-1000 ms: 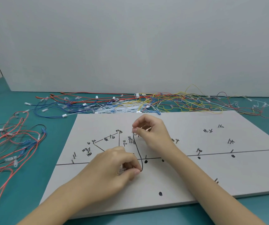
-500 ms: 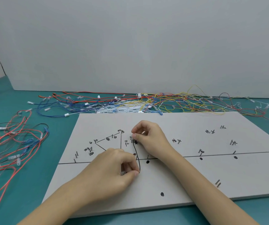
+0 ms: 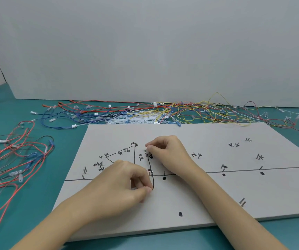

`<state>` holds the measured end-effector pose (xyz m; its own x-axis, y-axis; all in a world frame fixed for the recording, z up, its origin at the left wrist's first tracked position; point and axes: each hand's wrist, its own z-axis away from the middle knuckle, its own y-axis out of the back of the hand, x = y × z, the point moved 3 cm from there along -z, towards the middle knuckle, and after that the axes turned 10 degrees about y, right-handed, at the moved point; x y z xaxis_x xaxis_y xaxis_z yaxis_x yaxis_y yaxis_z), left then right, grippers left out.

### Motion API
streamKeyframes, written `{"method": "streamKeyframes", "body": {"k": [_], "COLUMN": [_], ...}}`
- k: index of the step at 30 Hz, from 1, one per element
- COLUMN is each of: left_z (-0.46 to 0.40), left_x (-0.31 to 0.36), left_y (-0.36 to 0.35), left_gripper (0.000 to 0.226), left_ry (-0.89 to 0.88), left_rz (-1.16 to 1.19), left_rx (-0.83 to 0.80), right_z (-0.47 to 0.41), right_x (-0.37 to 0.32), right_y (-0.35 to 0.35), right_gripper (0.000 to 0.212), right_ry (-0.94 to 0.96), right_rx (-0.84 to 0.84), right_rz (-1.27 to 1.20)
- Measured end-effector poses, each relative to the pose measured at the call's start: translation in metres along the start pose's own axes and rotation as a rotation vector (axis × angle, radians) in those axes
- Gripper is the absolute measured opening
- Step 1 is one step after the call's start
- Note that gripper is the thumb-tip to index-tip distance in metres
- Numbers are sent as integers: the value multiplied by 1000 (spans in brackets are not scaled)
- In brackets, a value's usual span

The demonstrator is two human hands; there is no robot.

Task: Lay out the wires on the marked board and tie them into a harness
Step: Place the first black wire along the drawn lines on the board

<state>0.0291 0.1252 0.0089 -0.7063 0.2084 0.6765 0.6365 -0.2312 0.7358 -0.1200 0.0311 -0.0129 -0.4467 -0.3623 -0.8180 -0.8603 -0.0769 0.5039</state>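
1. So the black wire (image 3: 151, 170) sits on the marked board (image 3: 199, 195), each end pinched: left hand (image 3: 119, 184) near, right hand (image 3: 165, 152) far.
2. Keep it taut along the marks; the connector's probably under the right fingers.

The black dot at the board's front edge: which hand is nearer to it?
Left. The left hand pinches the black wire just up and left of the dot; the right hand holds the wire's far end, farther up the board.
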Motion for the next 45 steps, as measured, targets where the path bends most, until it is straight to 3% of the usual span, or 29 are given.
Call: {"method": "streamKeyframes", "body": {"k": [11,18,24,45], "left_z": [2,1,1,0], "left_x": [5,4,4,4], "left_y": [4,-2,-3,-7], "left_gripper": [10,10,11,10], "left_ry": [37,64,73,70], "left_rz": [55,44,43,53], "left_rx": [-23,-56,-63,-46], "right_z": [-1,5,10,11], "right_x": [-4,-6,-13,-10], "right_y": [1,3,4,-7], "right_gripper": [22,18,9,12], "right_ry": [74,158,272,223], "right_rx": [-133,-116,-81,-83], "right_rz": [148,179,359,403]}}
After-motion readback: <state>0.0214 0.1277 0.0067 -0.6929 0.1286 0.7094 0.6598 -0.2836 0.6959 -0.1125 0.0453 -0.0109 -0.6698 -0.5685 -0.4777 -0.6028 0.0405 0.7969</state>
